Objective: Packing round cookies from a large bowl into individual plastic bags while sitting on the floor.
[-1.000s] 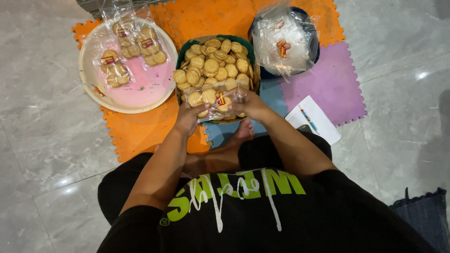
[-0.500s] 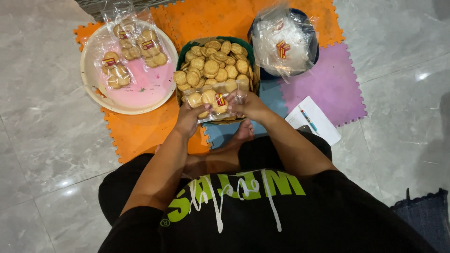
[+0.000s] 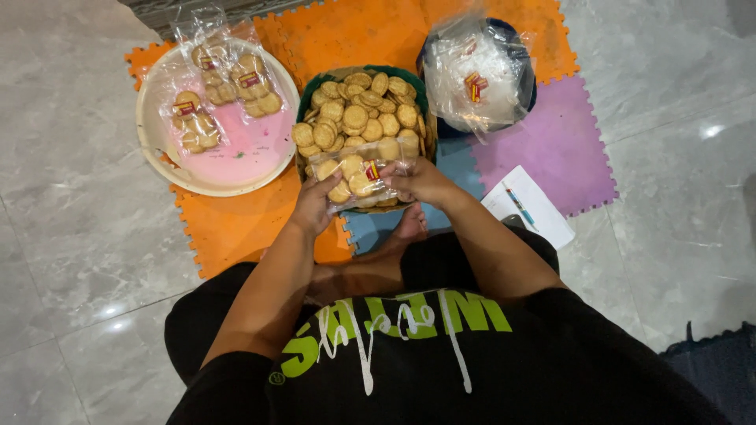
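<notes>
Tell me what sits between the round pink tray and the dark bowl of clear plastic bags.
Head view: a green-rimmed basket piled with round biscuits.

Up left of the grip, a white tray (image 3: 157, 149) with packed bags (image 3: 228, 75); up right, a dark bowl (image 3: 529, 98); right, paper (image 3: 543, 212) and pen (image 3: 520, 206).

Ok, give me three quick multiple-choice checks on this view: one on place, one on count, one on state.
1. Where is the round white tray with the pink centre?
A. Left of the green basket of round biscuits
B. On the purple foam mat
C. On the paper sheet

2. How many sealed clear biscuit packets lie on that tray?
A. One
B. Three
C. Six

3. The clear packet of biscuits at the basket's near edge is:
A. Lying untouched
B. Held by one hand
C. Held by the left hand and right hand

Answers: 1 A, the tray sits beside the basket; 2 B, three labelled packets; 3 C, both hands grip its ends.
</notes>
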